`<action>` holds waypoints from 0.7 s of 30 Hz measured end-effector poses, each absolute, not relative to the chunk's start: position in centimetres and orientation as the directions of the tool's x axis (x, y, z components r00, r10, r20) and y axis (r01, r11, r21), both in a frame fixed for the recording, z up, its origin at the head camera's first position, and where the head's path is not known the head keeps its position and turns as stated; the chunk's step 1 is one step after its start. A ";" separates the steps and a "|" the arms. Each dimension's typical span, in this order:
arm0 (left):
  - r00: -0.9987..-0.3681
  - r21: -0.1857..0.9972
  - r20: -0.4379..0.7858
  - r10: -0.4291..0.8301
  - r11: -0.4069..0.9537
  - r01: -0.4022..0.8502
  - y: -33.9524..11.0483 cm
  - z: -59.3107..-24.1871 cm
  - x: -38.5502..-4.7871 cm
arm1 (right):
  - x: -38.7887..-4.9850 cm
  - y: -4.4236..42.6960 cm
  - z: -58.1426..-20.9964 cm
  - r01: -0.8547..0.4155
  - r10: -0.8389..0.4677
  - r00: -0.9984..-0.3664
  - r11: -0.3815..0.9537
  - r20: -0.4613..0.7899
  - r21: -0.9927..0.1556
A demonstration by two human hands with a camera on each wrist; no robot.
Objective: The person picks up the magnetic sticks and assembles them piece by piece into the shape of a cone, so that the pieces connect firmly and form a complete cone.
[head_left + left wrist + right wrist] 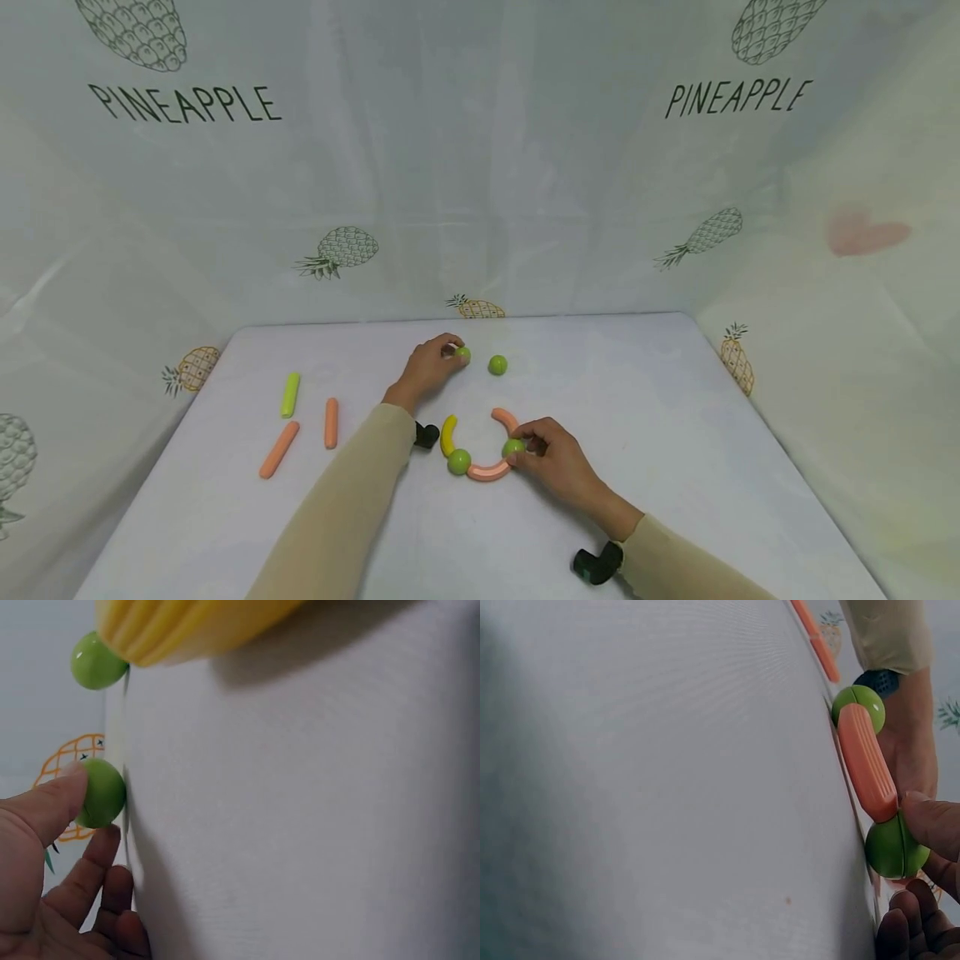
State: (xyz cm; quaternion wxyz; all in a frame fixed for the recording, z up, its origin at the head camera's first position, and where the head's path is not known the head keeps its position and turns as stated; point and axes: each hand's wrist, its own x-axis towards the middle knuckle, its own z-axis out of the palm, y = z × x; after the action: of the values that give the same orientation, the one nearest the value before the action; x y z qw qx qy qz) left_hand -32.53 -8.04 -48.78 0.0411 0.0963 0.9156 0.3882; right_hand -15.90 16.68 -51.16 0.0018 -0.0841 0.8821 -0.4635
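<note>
My left hand (431, 365) pinches a green ball (103, 793) between thumb and fingers at the far side of the table. A second loose green ball (498, 365) lies just right of it. Nearer to me, my right hand (558, 461) pinches another green ball (897, 846). This ball touches the end of a curved orange stick (867, 761), whose other end meets a green ball (459, 462). A curved yellow stick (447, 436) runs up from that ball. Beyond the right fingers, a second curved orange stick (506, 418) extends away from the held ball.
On the left of the white table (675, 400) lie a straight yellow-green stick (290, 395) and two straight orange sticks, one upper (332, 423) and one lower (280, 450). A pineapple-printed curtain (480, 167) hangs behind. Dark devices sit at both wrists.
</note>
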 end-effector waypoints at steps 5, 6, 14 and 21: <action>-0.977 0.739 -0.002 0.214 0.658 0.143 -8.1 -49.1 -32.5 | -15.8 16.7 -51.2 -0.186 -0.162 -0.980 0.544 0.115 -0.818; -0.976 0.739 -0.002 0.216 0.658 0.145 -8.2 -49.2 -32.5 | -15.8 16.8 -51.2 -0.189 -0.164 -0.979 0.543 0.118 -0.818; -0.967 0.709 0.046 0.249 0.674 0.208 -8.8 -49.5 -32.0 | -15.8 16.7 -51.1 -0.180 -0.176 -0.980 0.555 0.096 -0.812; -0.969 0.756 0.070 0.236 0.622 0.206 -9.0 -49.3 -30.4 | -15.8 16.7 -51.0 -0.152 -0.160 -0.984 0.569 0.072 -0.809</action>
State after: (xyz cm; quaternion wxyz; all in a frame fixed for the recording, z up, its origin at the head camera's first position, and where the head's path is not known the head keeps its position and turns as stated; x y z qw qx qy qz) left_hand -30.40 -9.01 -49.27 0.0180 0.1229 0.9003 0.4172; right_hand -15.81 16.70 -51.00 0.0047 -0.0880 0.8856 -0.4561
